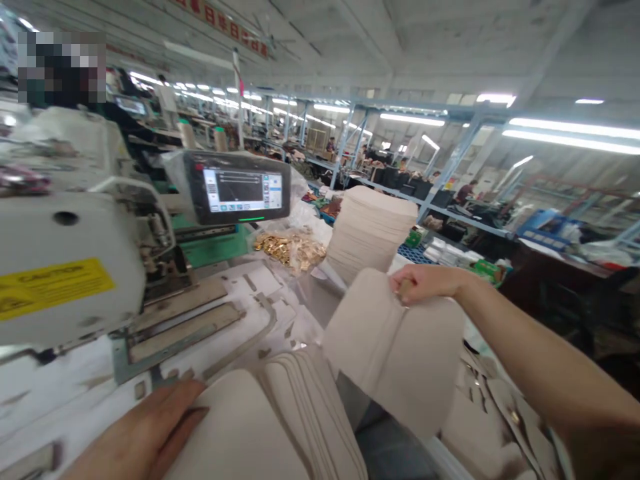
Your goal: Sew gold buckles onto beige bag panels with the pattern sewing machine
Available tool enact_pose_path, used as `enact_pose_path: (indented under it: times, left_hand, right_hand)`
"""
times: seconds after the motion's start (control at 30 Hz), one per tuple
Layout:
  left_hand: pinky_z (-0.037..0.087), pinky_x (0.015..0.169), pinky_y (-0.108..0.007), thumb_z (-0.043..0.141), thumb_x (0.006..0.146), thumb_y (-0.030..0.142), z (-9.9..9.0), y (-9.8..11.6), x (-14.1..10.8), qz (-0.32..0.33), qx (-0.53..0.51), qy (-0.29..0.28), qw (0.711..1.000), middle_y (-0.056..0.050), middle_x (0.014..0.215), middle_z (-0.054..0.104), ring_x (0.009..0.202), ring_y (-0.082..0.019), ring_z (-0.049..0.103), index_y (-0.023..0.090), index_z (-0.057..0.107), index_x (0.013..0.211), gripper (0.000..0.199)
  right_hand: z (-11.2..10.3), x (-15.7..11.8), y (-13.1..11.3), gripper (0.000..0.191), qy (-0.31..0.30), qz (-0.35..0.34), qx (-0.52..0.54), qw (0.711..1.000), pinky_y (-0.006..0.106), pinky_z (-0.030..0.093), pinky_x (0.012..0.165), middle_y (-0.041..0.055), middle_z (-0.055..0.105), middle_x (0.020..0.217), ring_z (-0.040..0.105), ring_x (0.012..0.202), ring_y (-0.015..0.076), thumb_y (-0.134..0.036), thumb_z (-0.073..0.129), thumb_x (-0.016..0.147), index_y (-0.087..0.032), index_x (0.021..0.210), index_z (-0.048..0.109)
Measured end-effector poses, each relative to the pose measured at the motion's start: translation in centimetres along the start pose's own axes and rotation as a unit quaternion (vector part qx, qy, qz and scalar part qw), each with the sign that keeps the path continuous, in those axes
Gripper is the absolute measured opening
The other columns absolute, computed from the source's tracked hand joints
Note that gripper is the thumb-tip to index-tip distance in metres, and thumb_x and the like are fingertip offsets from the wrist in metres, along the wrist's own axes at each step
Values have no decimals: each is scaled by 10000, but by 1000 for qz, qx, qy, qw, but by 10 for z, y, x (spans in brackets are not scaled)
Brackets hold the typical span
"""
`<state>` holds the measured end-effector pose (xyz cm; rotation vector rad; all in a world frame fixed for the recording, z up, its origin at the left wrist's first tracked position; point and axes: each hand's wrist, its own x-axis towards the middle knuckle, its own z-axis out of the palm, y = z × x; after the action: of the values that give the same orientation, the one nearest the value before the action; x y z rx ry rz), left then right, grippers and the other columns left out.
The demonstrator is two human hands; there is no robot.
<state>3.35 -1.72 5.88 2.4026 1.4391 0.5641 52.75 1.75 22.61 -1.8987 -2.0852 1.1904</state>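
My right hand (425, 283) pinches the top edge of a creased beige panel (395, 353), which hangs from my fingers above the bench. This panel looks like stiff fabric or leather. My left hand (145, 427) lies flat on a stack of similar rounded beige panels (240, 433) at the bottom of the view. It does not appear to grip them. A taller stack of beige panels (370, 233) stands farther ahead, beyond my right hand.
An industrial sewing machine (65, 267) with a yellow caution label and a touchscreen (239, 188) stands at left. A flat metal template plate (180, 327) lies before it. A bag of gold-coloured metal parts (290, 250) sits beyond. Shelving and distant co-workers fill the hall.
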Motion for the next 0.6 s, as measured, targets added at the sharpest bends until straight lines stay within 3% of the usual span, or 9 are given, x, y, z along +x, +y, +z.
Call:
enact_pose_path:
  times: [0.07, 0.13, 0.17, 0.2, 0.23, 0.3, 0.43, 0.53, 0.6]
  left_hand:
    - [550, 822, -328, 426, 892, 442, -15, 20, 4, -1, -10, -51, 999, -26, 988, 739, 932, -236, 691, 281, 677, 951, 304]
    - [530, 833, -321, 399, 913, 393, -29, 35, 9, -6, -32, -68, 997, -28, 996, 726, 957, -220, 672, 263, 668, 946, 301]
    - [519, 843, -322, 390, 923, 377, -33, 40, 11, -6, -45, -71, 996, -25, 982, 720, 946, -210, 665, 257, 662, 947, 298]
    - [509, 854, -326, 381, 933, 365, -37, 44, 13, -7, -55, -67, 996, -26, 981, 714, 949, -204, 657, 249, 654, 959, 297]
    - [502, 856, -330, 377, 941, 357, -39, 47, 14, -6, -63, -59, 996, -29, 970, 708, 942, -201, 651, 240, 647, 962, 295]
    - [499, 838, -333, 374, 953, 358, -39, 51, 14, -4, -73, -39, 997, -36, 953, 699, 926, -200, 642, 227, 637, 964, 294]
    - [519, 799, -327, 359, 979, 364, -35, 55, 11, 7, -85, -8, 996, -34, 907, 688, 882, -192, 643, 222, 620, 950, 298]
    - [536, 902, -374, 399, 963, 308, -32, 53, 7, 6, -62, 24, 998, -65, 1053, 688, 1006, -211, 642, 206, 598, 1107, 265]
    - [499, 1016, -434, 448, 933, 276, -30, 49, 5, 6, -32, 52, 998, -113, 1241, 634, 1163, -242, 593, 174, 532, 1267, 359]
  right_hand:
    - [-9, -11, 28, 197, 57, 99, -177, 978, 272, 459, 591, 66, 683, 713, 639, 659, 191, -372, 741, 686, -196, 678, 652]
    - [-12, -10, 45, 217, 195, 188, -329, 905, 356, 482, 638, 169, 708, 807, 674, 737, 278, -327, 814, 616, -187, 680, 661]
    - [-7, -7, 46, 235, 245, 167, -343, 891, 390, 494, 688, 206, 712, 900, 682, 815, 311, -314, 821, 613, -182, 754, 686]
    - [3, -2, 40, 277, 263, 115, -316, 904, 407, 502, 744, 220, 706, 999, 679, 899, 324, -327, 807, 641, -182, 853, 703]
    - [18, 3, 29, 321, 243, 39, -252, 936, 401, 506, 800, 205, 695, 1086, 668, 976, 312, -358, 768, 696, -192, 963, 702]
    - [63, 14, -8, 375, 117, -92, -78, 986, 357, 517, 846, 148, 678, 1172, 652, 1048, 259, -440, 649, 816, -218, 1117, 667]
    - [171, 41, -87, 434, -73, -210, 103, 970, 293, 520, 750, 84, 703, 1063, 662, 928, 208, -401, 679, 789, -184, 1160, 617]
    - [216, 63, -107, 249, -89, -181, 169, 965, 236, 463, 594, 30, 678, 815, 620, 709, 153, -403, 611, 820, -162, 875, 638]
    - [215, 79, -100, 238, -74, -102, 234, 964, 221, 421, 522, -2, 637, 710, 578, 597, 128, -407, 595, 806, -170, 814, 611]
